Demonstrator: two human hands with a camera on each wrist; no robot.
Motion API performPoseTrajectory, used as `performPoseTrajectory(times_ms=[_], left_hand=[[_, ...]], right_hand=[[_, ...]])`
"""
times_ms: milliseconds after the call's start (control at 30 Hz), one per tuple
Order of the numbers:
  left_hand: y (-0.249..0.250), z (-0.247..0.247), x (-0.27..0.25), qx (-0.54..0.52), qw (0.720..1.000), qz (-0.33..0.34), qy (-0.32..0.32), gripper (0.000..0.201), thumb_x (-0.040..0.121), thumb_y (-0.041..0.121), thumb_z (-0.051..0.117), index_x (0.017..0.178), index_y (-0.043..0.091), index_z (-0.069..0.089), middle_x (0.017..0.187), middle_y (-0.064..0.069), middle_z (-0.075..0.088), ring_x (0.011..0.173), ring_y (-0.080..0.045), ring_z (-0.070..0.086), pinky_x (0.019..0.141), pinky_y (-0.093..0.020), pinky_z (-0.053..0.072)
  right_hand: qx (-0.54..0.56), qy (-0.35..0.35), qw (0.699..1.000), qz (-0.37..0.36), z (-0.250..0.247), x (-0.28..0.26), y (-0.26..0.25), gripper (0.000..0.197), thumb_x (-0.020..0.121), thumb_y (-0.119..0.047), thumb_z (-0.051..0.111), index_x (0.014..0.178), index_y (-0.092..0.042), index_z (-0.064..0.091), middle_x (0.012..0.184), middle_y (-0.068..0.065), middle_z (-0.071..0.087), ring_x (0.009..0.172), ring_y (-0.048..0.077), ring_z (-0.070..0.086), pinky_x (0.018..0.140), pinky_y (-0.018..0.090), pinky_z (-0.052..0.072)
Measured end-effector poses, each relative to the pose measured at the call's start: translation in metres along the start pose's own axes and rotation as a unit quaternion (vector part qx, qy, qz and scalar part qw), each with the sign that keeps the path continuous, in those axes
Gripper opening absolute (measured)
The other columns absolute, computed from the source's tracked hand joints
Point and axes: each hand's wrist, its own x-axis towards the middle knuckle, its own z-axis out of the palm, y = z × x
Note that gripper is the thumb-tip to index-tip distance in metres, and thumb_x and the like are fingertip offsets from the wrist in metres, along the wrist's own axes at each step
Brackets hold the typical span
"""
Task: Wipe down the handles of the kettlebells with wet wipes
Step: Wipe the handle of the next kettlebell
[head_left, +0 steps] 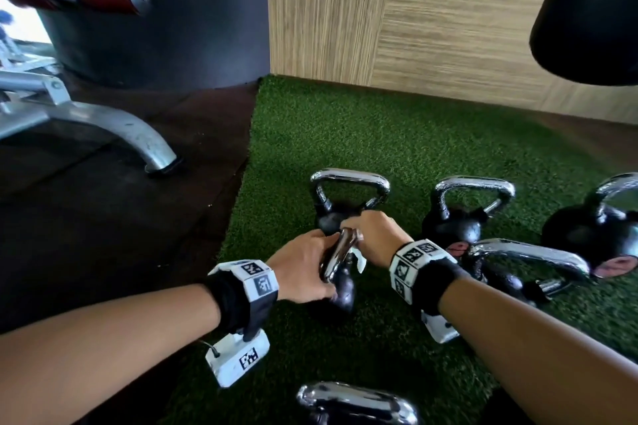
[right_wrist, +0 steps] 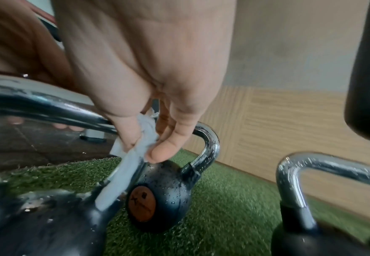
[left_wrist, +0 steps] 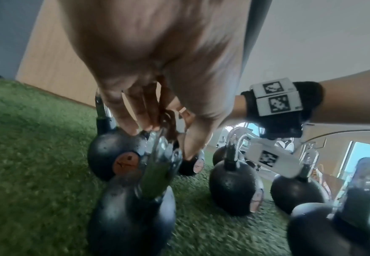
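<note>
A black kettlebell (head_left: 343, 290) with a chrome handle (head_left: 336, 255) stands on the green turf (head_left: 397, 134) between my hands. My left hand (head_left: 307, 262) grips the near part of that handle, fingers curled under it. My right hand (head_left: 369, 235) pinches a white wet wipe (head_left: 359, 260) against the handle's far end. In the right wrist view the wipe (right_wrist: 131, 161) is folded round the chrome bar (right_wrist: 48, 107) under thumb and fingers (right_wrist: 160, 150). In the left wrist view my left hand (left_wrist: 149, 107) reaches down onto the handle (left_wrist: 160, 155).
Several more kettlebells stand close by: one behind (head_left: 348, 197), two to the right (head_left: 459, 217) (head_left: 593, 235), one beside my right wrist (head_left: 518, 262), one near me (head_left: 355, 400). A gym machine leg (head_left: 138, 134) is at left, a black bag (head_left: 587, 10) hangs upper right, and a wooden wall (head_left: 448, 28) stands behind.
</note>
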Motion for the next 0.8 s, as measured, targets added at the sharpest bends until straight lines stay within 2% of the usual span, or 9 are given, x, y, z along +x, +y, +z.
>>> performPoseTrajectory(times_ms=[67, 167, 267, 400, 467, 567, 633, 700, 800], left_hand=[[-0.004, -0.014, 0.006, 0.018, 0.998, -0.009, -0.054, 0.064, 0.074, 0.031, 0.084, 0.129, 0.033, 0.053, 0.109, 0.01, 0.061, 0.102, -0.011, 0.062, 0.09, -0.027, 0.05], [-0.011, -0.031, 0.017, 0.086, 0.987, 0.021, -0.135, 0.076, 0.083, 0.017, 0.076, 0.148, 0.037, 0.041, 0.124, 0.001, 0.058, 0.116, -0.015, 0.056, 0.095, -0.028, 0.046], [-0.012, -0.035, 0.028, 0.118, 0.978, 0.026, -0.168, 0.082, 0.089, 0.012, 0.07, 0.155, 0.045, 0.033, 0.124, -0.001, 0.053, 0.118, -0.019, 0.054, 0.09, -0.024, 0.042], [-0.014, -0.032, 0.038, 0.12, 0.975, 0.037, -0.184, 0.085, 0.089, 0.009, 0.071, 0.156, 0.045, 0.033, 0.11, 0.005, 0.047, 0.116, -0.017, 0.053, 0.088, -0.018, 0.034], [-0.021, -0.034, 0.038, 0.09, 0.979, 0.042, -0.18, 0.084, 0.086, 0.016, 0.075, 0.155, 0.044, 0.036, 0.111, 0.009, 0.05, 0.114, -0.013, 0.054, 0.091, -0.019, 0.036], [-0.042, -0.036, 0.038, -0.055, 0.983, 0.005, -0.177, 0.081, 0.078, 0.057, 0.078, 0.15, 0.046, 0.043, 0.126, 0.019, 0.058, 0.113, -0.003, 0.059, 0.099, -0.023, 0.046], [-0.058, -0.036, 0.042, -0.172, 0.974, -0.046, -0.139, 0.069, 0.078, 0.072, 0.067, 0.141, 0.046, 0.054, 0.12, 0.02, 0.063, 0.104, -0.001, 0.064, 0.091, -0.023, 0.052], [-0.075, -0.034, 0.048, -0.215, 0.967, -0.106, -0.084, 0.036, 0.094, 0.059, 0.06, 0.125, 0.04, 0.067, 0.109, 0.016, 0.069, 0.092, -0.003, 0.064, 0.073, -0.02, 0.05], [-0.095, -0.039, 0.052, -0.119, 0.979, -0.153, -0.069, 0.022, 0.1, 0.045, 0.058, 0.116, 0.037, 0.071, 0.1, 0.015, 0.073, 0.075, 0.008, 0.064, 0.064, -0.008, 0.044]], right_hand=[[-0.016, -0.005, 0.999, 0.028, -0.004, -0.008, 0.001, 0.009, 0.083, -0.019, 0.057, 0.078, -0.023, 0.063, 0.077, -0.001, 0.065, 0.084, 0.03, 0.069, 0.07, 0.03, 0.051], [-0.074, -0.013, 0.996, 0.049, -0.005, -0.024, 0.003, 0.009, 0.079, -0.021, 0.058, 0.082, -0.015, 0.064, 0.082, 0.007, 0.069, 0.087, 0.034, 0.071, 0.07, 0.032, 0.055], [-0.108, -0.012, 0.992, 0.069, -0.004, -0.037, -0.001, 0.009, 0.078, -0.017, 0.059, 0.085, -0.012, 0.063, 0.092, 0.012, 0.069, 0.092, 0.037, 0.07, 0.068, 0.031, 0.052], [-0.104, -0.025, 0.99, 0.089, -0.008, -0.047, -0.003, 0.021, 0.081, -0.018, 0.061, 0.098, -0.009, 0.07, 0.097, 0.014, 0.07, 0.095, 0.036, 0.07, 0.074, 0.034, 0.057], [-0.091, -0.051, 0.991, 0.085, -0.016, -0.046, -0.001, 0.024, 0.083, -0.02, 0.064, 0.103, -0.009, 0.072, 0.101, 0.014, 0.072, 0.098, 0.034, 0.07, 0.081, 0.036, 0.059], [-0.073, -0.084, 0.993, 0.048, -0.036, -0.035, 0.01, 0.03, 0.083, -0.026, 0.074, 0.11, -0.012, 0.073, 0.102, 0.004, 0.073, 0.1, 0.024, 0.067, 0.086, 0.031, 0.054], [-0.027, -0.041, 0.998, 0.049, -0.055, -0.027, 0.024, 0.031, 0.078, -0.025, 0.082, 0.106, -0.02, 0.069, 0.081, -0.008, 0.064, 0.083, 0.017, 0.061, 0.069, 0.024, 0.046], [0.007, 0.02, 0.999, 0.05, -0.073, -0.019, 0.038, 0.026, 0.075, -0.018, 0.084, 0.096, -0.022, 0.069, 0.069, -0.014, 0.055, 0.072, 0.012, 0.055, 0.058, 0.013, 0.037], [0.052, 0.06, 0.995, 0.054, -0.092, -0.008, 0.055, 0.023, 0.074, -0.013, 0.082, 0.091, -0.027, 0.075, 0.073, -0.015, 0.061, 0.066, -0.002, 0.053, 0.056, 0.009, 0.036]])
